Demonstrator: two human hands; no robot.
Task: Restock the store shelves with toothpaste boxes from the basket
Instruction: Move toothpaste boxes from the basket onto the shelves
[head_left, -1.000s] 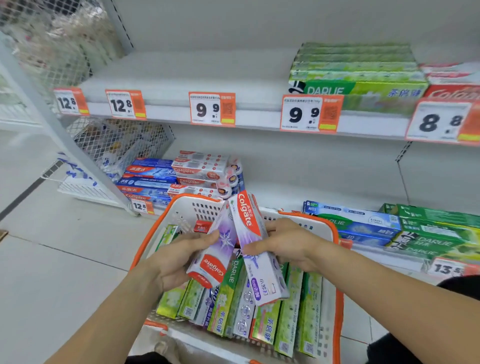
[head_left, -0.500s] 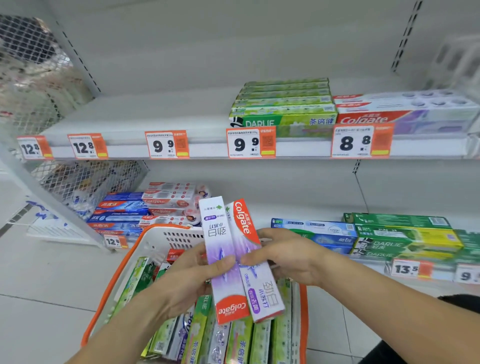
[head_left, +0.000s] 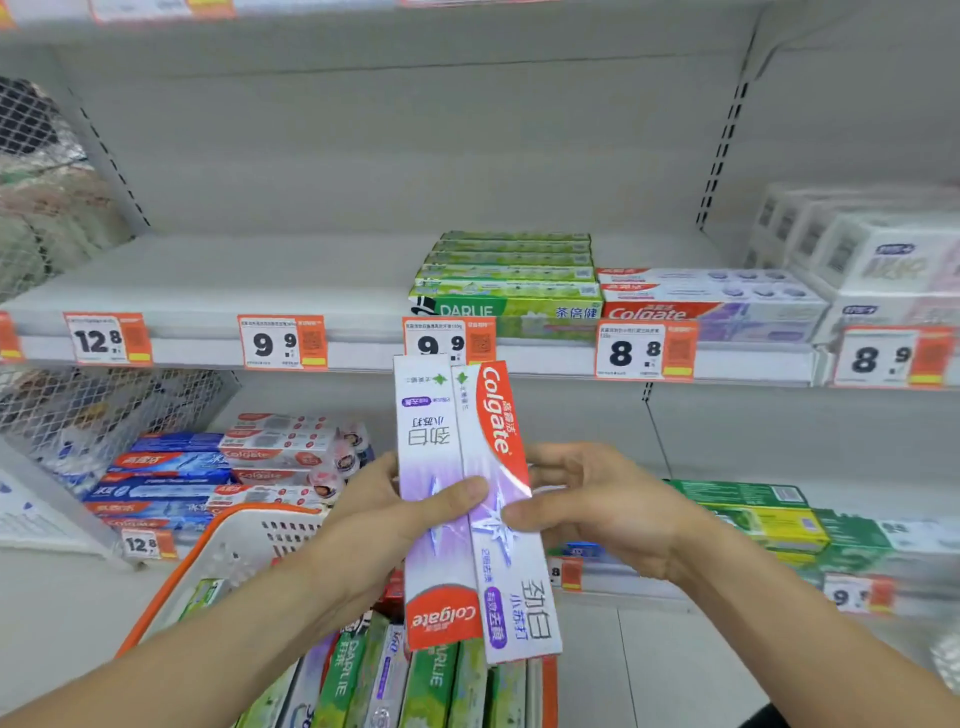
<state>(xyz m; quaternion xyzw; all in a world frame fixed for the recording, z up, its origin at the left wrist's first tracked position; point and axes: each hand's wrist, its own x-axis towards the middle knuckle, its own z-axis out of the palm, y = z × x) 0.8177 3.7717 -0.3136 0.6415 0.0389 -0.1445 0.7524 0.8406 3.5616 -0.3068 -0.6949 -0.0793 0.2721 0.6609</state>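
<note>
Left hand (head_left: 384, 525) and right hand (head_left: 602, 512) each grip one of two purple Colgate boxes (head_left: 467, 499), held upright side by side, above basket (head_left: 228, 551), before shelf (head_left: 291, 275).

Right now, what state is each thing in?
Two Colgate boxes: upright, side by side, opposite ways up.
Left hand: grip on the boxes.
Right hand: grip on the boxes.
Basket: holds more boxes.
Middle shelf: bare on the left, stocked on the right.
</note>
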